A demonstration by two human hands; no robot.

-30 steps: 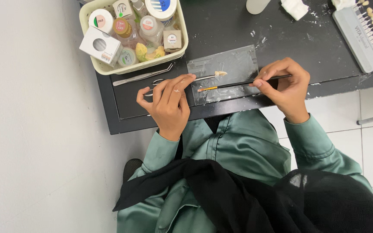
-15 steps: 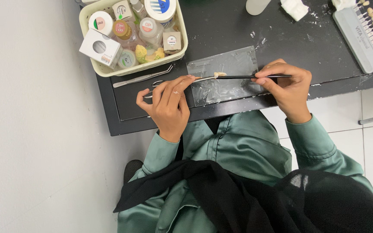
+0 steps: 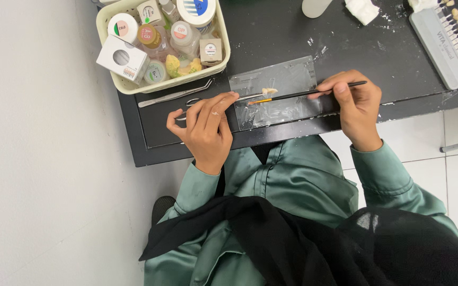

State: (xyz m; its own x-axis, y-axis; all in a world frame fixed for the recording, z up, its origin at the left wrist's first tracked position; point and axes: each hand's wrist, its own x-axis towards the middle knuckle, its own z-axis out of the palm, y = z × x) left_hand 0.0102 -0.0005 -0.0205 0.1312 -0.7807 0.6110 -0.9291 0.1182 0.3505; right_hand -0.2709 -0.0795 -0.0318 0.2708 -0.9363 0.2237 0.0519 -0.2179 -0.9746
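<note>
I see my left hand [image 3: 206,127] at the near edge of the dark table [image 3: 271,32], fingers closed around a thin metal tool [image 3: 242,98] that reaches rightward over a clear plastic sheet [image 3: 284,77] lying flat on the table. At the tip of that tool sits a small pale piece [image 3: 269,91], tooth-like in shape, though it is too small for me to be sure what it is. My right hand [image 3: 357,108] is on the other side of the sheet, thumb and fingers pinched on a slim black brush [image 3: 314,93] with an orange band near its tip. The brush runs leftward across the sheet, and its tip ends just beside the pale piece, so the piece lies between my two hands, closer to the left one.

Beyond my left hand, a pair of metal tweezers [image 3: 173,96] lies on the table, just in front of a cream basket [image 3: 133,85] packed with small jars and a white box. Far right on the table rests a grey holder with rows of tooth shade tabs [image 3: 449,39]. A white crumpled wad [image 3: 362,10] lies at the far edge, well apart from both hands.
</note>
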